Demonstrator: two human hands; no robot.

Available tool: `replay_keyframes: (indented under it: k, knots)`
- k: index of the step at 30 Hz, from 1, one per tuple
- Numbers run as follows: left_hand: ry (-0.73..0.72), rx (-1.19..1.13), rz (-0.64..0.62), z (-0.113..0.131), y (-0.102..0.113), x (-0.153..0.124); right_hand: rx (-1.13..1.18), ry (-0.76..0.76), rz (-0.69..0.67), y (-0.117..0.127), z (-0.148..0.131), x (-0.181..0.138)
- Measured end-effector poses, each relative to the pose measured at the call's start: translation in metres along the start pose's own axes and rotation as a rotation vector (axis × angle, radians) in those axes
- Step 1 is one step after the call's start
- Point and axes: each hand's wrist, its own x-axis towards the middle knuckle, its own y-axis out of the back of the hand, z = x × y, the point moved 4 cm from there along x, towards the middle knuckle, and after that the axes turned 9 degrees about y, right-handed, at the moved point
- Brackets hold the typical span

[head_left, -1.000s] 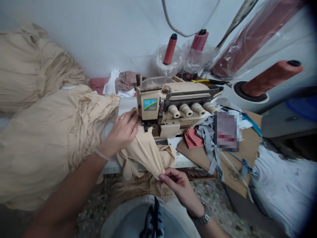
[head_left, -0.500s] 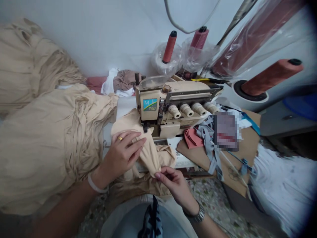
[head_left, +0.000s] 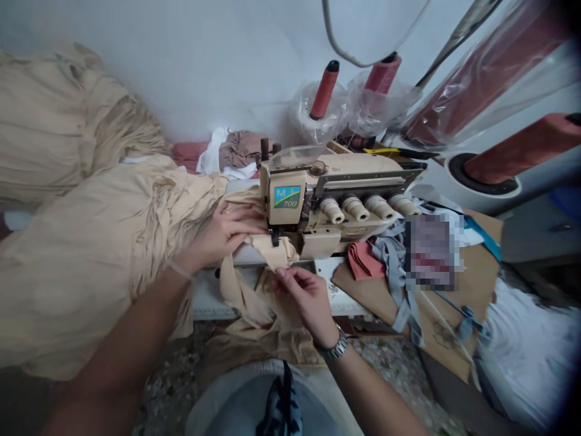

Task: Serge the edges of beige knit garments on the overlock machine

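A beige overlock sewing machine [head_left: 338,197] with a blue "700" label stands in the middle of the head view. A beige fabric piece [head_left: 254,284] runs from under its presser foot down over the table's front edge. My left hand [head_left: 224,233] lies on this fabric just left of the needle, fingers pressed flat along it. My right hand [head_left: 304,293] pinches the fabric's edge in front of the foot, close below the machine.
Big heaps of beige garments [head_left: 91,242] fill the left. Red thread cones [head_left: 324,91] and plastic-wrapped rolls [head_left: 472,66] stand behind and right of the machine. A cardboard sheet [head_left: 458,290] with grey straps and a red cloth [head_left: 363,257] lies to the right.
The fabric has fed further under the machine. My right hand moved up from the table edge to just in front of the foot, and my left hand slid up beside the needle.
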Motion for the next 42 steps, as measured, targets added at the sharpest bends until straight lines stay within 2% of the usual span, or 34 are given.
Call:
replay_keyframes:
  k: [3,5,8,10,12,14,17,20,22,26,28,33,36,42]
  knots:
    - [0.144,0.003,0.132,-0.012,0.007,-0.001,-0.039,0.001,-0.086,-0.013,0.004,0.002]
    - [0.278,0.048,0.230,-0.008,0.011,-0.017,-0.047,-0.012,-0.170,-0.026,0.010,0.000]
    - [0.400,0.133,0.242,0.018,0.010,-0.053,0.021,0.010,-0.275,-0.049,0.014,-0.004]
    - [0.418,0.188,0.204,0.038,0.006,-0.072,0.082,0.002,-0.355,-0.063,0.015,-0.007]
    - [0.376,0.255,0.239,0.050,0.005,-0.081,0.132,-0.052,-0.396,-0.070,0.015,-0.013]
    - [0.234,0.276,0.271,0.056,0.003,-0.080,0.155,-0.110,-0.362,-0.065,0.014,-0.018]
    - [0.027,0.202,0.192,0.056,-0.004,-0.073,0.097,-0.116,-0.265,-0.042,0.009,-0.026]
    - [0.096,0.186,0.169,0.052,-0.008,-0.067,0.024,-0.090,-0.192,-0.017,0.005,-0.031]
    - [0.159,0.192,0.159,0.055,-0.013,-0.064,0.073,-0.117,-0.170,-0.005,0.003,-0.033]
    - [0.128,0.187,0.143,0.068,-0.025,-0.057,0.261,-0.241,-0.197,0.003,-0.001,-0.028]
    - [0.124,0.172,0.158,0.072,-0.027,-0.052,0.265,-0.275,-0.225,0.004,-0.003,-0.025]
    - [0.302,0.325,0.137,0.066,-0.024,-0.043,0.017,-0.161,-0.310,0.018,-0.010,-0.032]
    - [0.344,0.390,0.154,0.065,-0.023,-0.040,-0.059,-0.128,-0.344,0.030,-0.010,-0.043]
    - [0.304,0.437,0.172,0.074,-0.028,-0.032,-0.195,0.007,-0.194,0.039,-0.009,-0.041]
